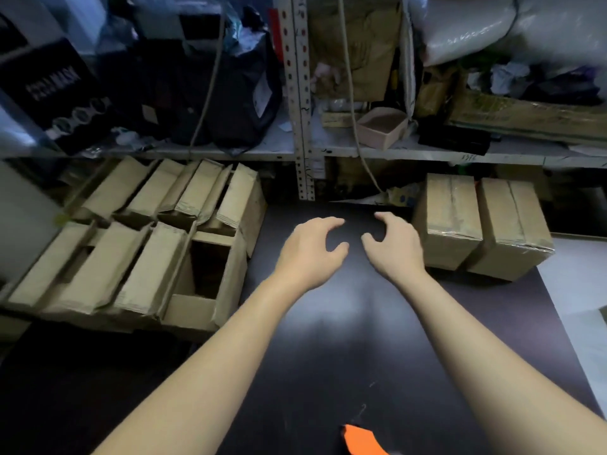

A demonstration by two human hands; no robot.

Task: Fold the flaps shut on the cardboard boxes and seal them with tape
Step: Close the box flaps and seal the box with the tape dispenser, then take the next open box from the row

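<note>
Several unsealed cardboard boxes (141, 257) stand packed together at the left of the dark table (345, 356), flaps raised or loose; the nearest one (207, 267) gapes open. Two taped boxes (479, 224) sit side by side at the right. My left hand (308, 254) and my right hand (394, 247) hover over the bare table middle between the two groups, fingers spread and curled, holding nothing and touching no box. An orange object (361, 440), perhaps a tape tool, pokes in at the bottom edge.
A metal shelf upright (302, 93) rises behind the table. The shelf board holds dark bags (213, 93), a small pink tray (382, 126), a rope (353, 103) and clutter. A white surface (578, 290) lies right of the table.
</note>
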